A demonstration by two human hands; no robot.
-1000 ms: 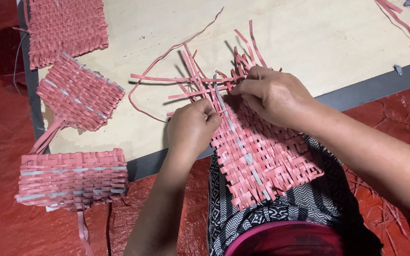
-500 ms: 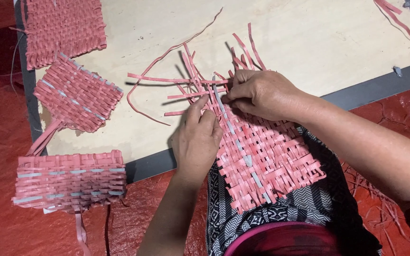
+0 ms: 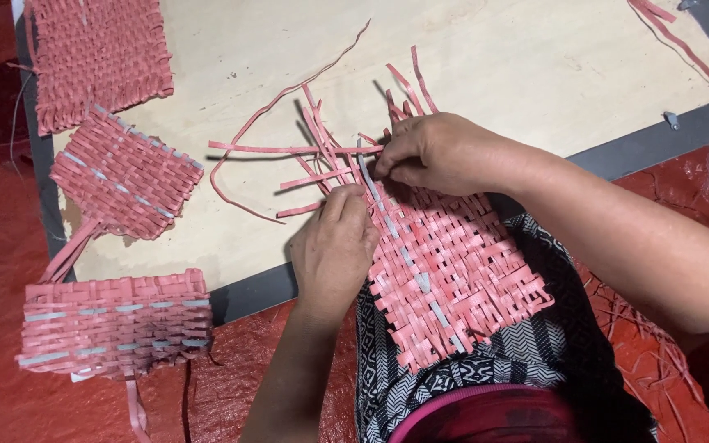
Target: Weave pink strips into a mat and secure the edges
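Both hands work the pink woven strip mat (image 3: 445, 262): left hand (image 3: 334, 246) presses flat, open; right hand (image 3: 441, 152) pinches a loose pink strip (image 3: 289, 149).

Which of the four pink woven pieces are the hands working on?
The woven mat at lower centre, partly on the person's lap. The left hand and right hand touch its loose strips; the other three lie untouched at the left.

Pink woven mat (image 3: 453, 271), grey strip; b/w cloth (image 3: 535, 353).

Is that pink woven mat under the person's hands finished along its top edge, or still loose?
Still loose. The woven mat has unwoven strips sticking out past both hands, left hand and right hand.
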